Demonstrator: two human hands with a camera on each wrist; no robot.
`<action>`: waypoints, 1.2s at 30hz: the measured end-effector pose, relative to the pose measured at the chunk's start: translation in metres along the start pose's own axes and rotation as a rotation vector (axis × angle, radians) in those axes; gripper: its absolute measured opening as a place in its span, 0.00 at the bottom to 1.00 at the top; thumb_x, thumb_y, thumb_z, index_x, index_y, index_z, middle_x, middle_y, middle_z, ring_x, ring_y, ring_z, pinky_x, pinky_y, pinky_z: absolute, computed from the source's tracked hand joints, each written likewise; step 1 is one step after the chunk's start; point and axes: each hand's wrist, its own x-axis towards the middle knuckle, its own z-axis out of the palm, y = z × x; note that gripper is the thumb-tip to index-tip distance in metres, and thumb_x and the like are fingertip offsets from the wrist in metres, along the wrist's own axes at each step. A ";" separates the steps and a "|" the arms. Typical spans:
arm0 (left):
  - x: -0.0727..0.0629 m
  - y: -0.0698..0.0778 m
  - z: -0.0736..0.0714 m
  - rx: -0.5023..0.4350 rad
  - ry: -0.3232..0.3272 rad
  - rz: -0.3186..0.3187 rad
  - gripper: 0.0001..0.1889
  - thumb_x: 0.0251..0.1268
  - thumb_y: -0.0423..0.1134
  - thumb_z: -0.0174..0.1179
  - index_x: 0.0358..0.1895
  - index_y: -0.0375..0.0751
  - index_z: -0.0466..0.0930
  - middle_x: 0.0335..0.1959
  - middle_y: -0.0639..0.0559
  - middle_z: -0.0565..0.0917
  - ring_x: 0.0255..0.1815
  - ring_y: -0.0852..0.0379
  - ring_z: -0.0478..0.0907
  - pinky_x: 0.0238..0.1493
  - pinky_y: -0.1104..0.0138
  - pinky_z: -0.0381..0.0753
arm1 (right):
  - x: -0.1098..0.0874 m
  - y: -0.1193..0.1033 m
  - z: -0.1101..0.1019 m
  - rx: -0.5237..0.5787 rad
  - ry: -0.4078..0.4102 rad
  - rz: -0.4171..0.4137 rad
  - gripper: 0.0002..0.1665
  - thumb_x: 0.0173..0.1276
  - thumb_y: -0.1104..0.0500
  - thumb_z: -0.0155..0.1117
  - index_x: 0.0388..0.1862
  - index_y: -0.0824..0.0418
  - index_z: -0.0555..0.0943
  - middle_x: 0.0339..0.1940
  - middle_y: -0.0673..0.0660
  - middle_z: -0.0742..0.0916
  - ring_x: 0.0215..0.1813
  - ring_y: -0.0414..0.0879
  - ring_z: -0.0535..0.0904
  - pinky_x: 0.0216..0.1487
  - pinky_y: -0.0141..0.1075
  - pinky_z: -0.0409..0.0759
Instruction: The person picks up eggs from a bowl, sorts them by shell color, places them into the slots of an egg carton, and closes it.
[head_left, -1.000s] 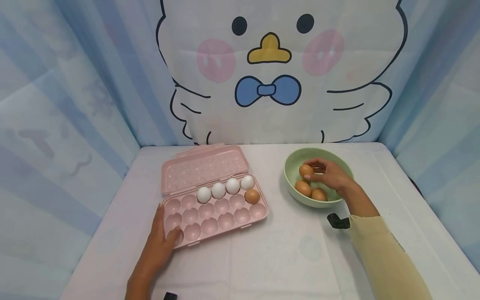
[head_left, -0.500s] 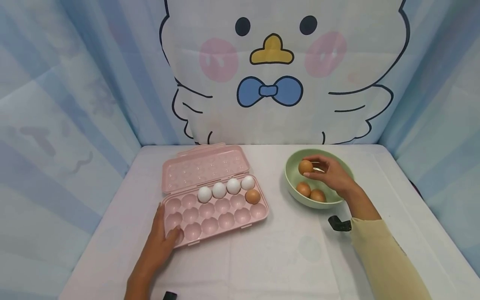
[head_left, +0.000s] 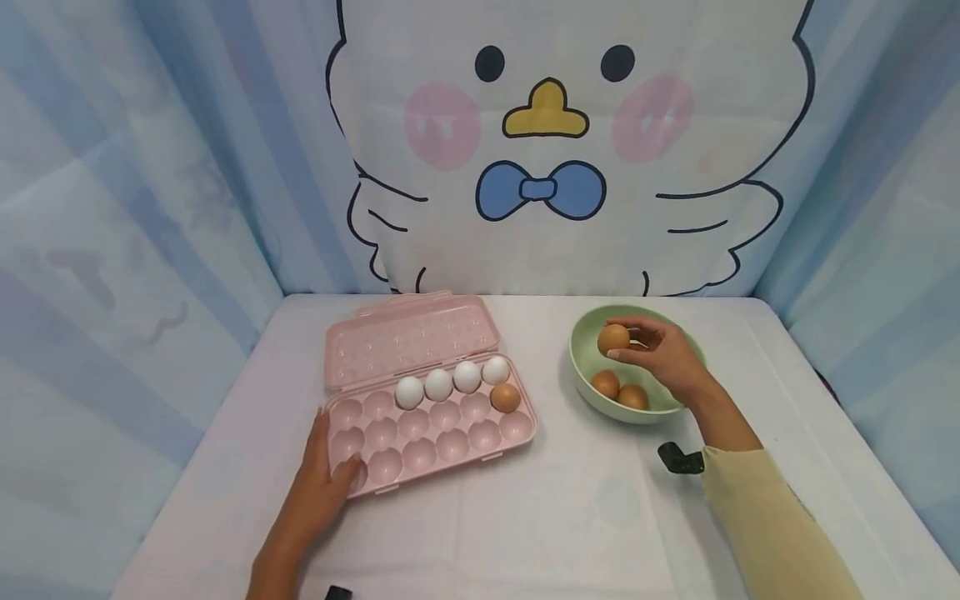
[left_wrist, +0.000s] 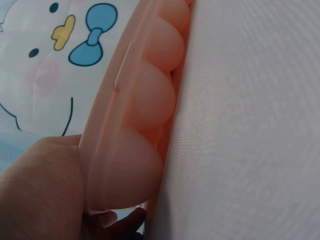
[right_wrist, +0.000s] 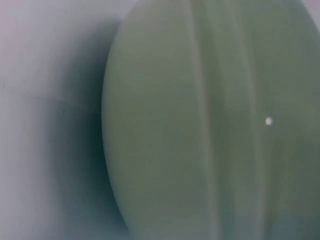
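My right hand (head_left: pixel 667 357) pinches a brown egg (head_left: pixel 613 337) between thumb and fingers over the green bowl (head_left: pixel 588 325). Two more brown eggs (head_left: pixel 632 396) lie inside the bowl. At the left end of the pink egg carton (head_left: pixel 435 454), my left hand (head_left: pixel 318 487) grips the corner, its thumb over the top edge. Several white eggs (head_left: pixel 438 385) fill part of the carton's back row, and one brown egg (head_left: pixel 505 397) sits in the middle row. The left wrist view has the hand (left_wrist: pixel 45 185) at the carton's end; only the bowl's outside (right_wrist: pixel 155 120) fills the right wrist view.
The carton's lid (head_left: pixel 412 342) lies folded back behind it. A white cloth covers the table (head_left: pixel 555 517). Curtains (head_left: pixel 135 250) with a printed cartoon bird enclose the back and sides. A black wrist camera piece (head_left: pixel 680 458) juts beside the right sleeve.
My right hand has raised the brown egg off the two others in the bowl, which have settled slightly. The left hand keeps its grip on the carton. The head view has tipped a little.
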 end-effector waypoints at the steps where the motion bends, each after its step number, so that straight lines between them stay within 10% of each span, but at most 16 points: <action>1: -0.001 -0.001 0.000 0.005 -0.007 -0.014 0.49 0.75 0.48 0.51 0.84 0.49 0.24 0.85 0.46 0.30 0.84 0.39 0.33 0.77 0.40 0.42 | -0.001 0.000 0.003 0.004 -0.001 -0.006 0.30 0.65 0.67 0.76 0.66 0.65 0.80 0.60 0.49 0.85 0.60 0.40 0.82 0.57 0.31 0.80; 36: 0.000 -0.001 0.004 0.009 0.033 -0.017 0.47 0.76 0.49 0.51 0.85 0.50 0.27 0.86 0.45 0.34 0.84 0.40 0.34 0.77 0.42 0.41 | 0.019 -0.021 0.132 0.167 -0.309 -0.117 0.29 0.59 0.73 0.77 0.61 0.69 0.81 0.57 0.64 0.85 0.58 0.53 0.82 0.65 0.45 0.77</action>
